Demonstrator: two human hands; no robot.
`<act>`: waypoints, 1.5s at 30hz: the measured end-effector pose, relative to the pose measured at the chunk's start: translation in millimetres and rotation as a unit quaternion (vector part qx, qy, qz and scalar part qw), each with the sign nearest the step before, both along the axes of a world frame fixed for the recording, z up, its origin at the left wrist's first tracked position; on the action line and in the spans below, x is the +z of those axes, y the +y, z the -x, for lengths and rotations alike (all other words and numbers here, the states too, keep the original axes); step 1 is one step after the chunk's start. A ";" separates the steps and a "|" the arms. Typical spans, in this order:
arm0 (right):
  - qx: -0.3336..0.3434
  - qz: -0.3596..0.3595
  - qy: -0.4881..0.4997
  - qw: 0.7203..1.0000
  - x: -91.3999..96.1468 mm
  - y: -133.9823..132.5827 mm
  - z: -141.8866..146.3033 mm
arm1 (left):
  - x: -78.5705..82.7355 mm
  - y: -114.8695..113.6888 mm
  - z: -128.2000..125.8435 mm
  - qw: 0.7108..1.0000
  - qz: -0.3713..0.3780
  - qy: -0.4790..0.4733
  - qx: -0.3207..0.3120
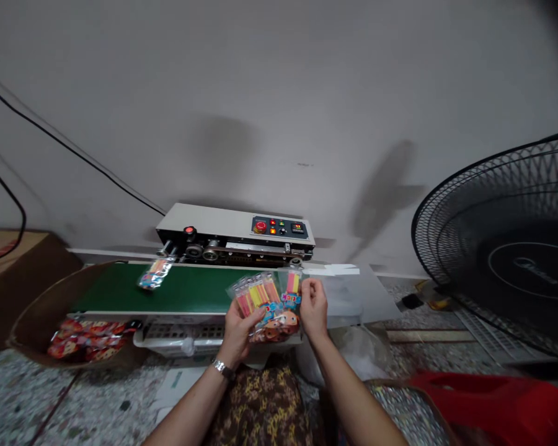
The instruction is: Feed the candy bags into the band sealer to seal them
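Note:
My left hand (239, 329) grips a fanned stack of clear packets (265, 303) filled with pink, yellow and orange sticks and printed with cartoon faces. My right hand (313, 308) pinches the top right edge of the front packet. Both hands hover just in front of the green conveyor belt (186, 288) of a grey band sealing machine (235, 232). One more packet (154, 274) lies on the belt at its left end, below the rollers.
A brown box (37, 310) at the left holds several sealed packets (86, 337). A large black fan (506, 248) stands at the right. A red plastic item (493, 402) lies lower right. A cardboard carton (9, 260) and black cables sit far left.

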State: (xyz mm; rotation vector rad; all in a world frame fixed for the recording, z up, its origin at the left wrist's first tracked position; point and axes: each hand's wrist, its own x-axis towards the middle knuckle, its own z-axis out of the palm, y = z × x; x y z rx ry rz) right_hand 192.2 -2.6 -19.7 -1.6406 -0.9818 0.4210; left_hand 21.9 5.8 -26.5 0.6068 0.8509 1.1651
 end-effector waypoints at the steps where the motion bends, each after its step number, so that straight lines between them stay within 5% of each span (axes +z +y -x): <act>1: -0.011 0.013 -0.012 1.000 -4.2 4.1 -12.4 | -0.4 0.5 2.2 1.000 0.002 0.003 0.003; 6: -0.086 0.181 -0.161 0.966 -22.2 29.1 -80.2 | 4.8 -0.8 11.0 1.000 0.018 0.009 -0.004; 10: -0.106 0.221 -0.189 0.951 -34.7 49.1 -97.1 | 6.2 -1.5 13.4 1.000 0.007 0.011 -0.006; 16: -0.054 0.234 -0.207 0.948 -39.7 69.8 -76.7 | 1.0 1.2 13.4 1.000 0.000 0.007 -0.016; 19: -0.013 0.162 -0.221 0.962 -27.2 63.6 -58.9 | 1.2 1.3 12.9 1.000 -0.012 0.009 -0.017; 24: 0.218 0.042 -0.070 0.973 5.1 28.5 -11.4 | 0.7 1.1 9.5 1.000 -0.020 0.010 -0.020; 26: 0.241 0.035 -0.068 0.967 15.2 13.9 8.2 | 0.1 0.6 6.3 1.000 -0.024 0.008 -0.017; 32: 0.083 0.023 -0.086 0.993 16.9 -2.5 27.7 | -0.9 0.4 -0.9 1.000 -0.018 -0.013 -0.011; 36: -0.021 0.004 -0.028 0.999 -4.2 8.2 -15.0 | -1.6 2.4 2.9 1.000 -0.008 -0.005 -0.001; 41: -0.109 0.176 -0.156 0.966 -29.3 28.6 -92.8 | 7.0 0.8 8.0 1.000 0.011 0.001 0.007; 45: -0.110 0.216 -0.187 0.952 -39.2 50.5 -104.7 | 12.2 -0.1 9.1 1.000 0.018 0.000 -0.002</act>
